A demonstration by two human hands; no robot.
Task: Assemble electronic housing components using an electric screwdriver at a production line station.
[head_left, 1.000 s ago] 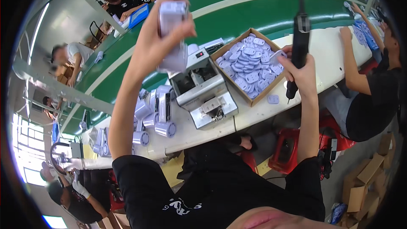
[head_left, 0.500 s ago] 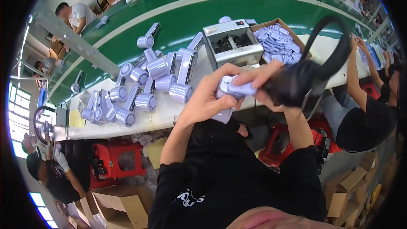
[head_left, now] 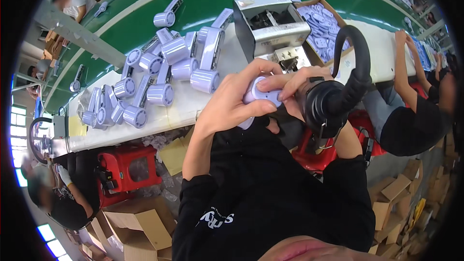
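My left hand (head_left: 223,102) is closed around a lavender plastic housing (head_left: 249,122), most of it hidden behind the fingers. A small rounded lavender cover piece (head_left: 267,95) lies at its top, between both hands. The fingers of my right hand (head_left: 293,85) press on this cover from the right. In front of the right hand and wrist is a black round-bodied tool (head_left: 325,108) with a thick curved black cable (head_left: 363,58); its tip is out of sight, and how it is held cannot be made out.
Several lavender cylinder-headed housings (head_left: 205,80) lie heaped on the white table (head_left: 179,116) to the left. Ahead stands a metal screw feeder (head_left: 282,36), beside a cardboard box (head_left: 349,43) of flat lavender covers. Beyond runs a green conveyor (head_left: 203,12). A co-worker (head_left: 415,125) sits at right.
The cover piece has turned to lie flatter against the housing under my fingers. The black tool, blurred before, now shows sharply and slightly lower. The view has shifted a little.
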